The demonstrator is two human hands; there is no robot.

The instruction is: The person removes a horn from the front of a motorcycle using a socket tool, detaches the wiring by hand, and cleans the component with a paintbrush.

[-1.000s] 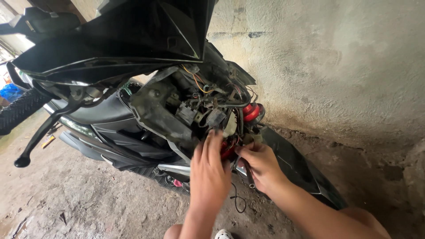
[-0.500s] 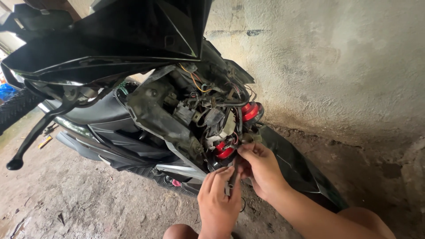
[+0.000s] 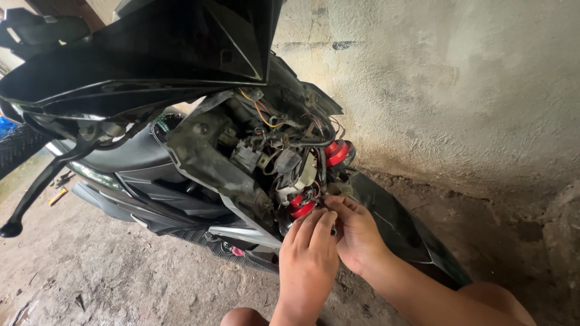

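Lower red horn (image 3: 300,207) sits low in the exposed front wiring bay of the black scooter (image 3: 181,175), just left of both hands. Left hand (image 3: 308,259) — fingers extended, tips touching the horn; grip cannot be confirmed. Right hand (image 3: 357,232) — curled beside it, contents hidden. Second red horn (image 3: 337,152) above right; concrete wall (image 3: 453,90) beyond.

Both hands (image 3: 329,250) at lower red horn (image 3: 300,207), black scooter (image 3: 151,175), concrete wall (image 3: 459,84)
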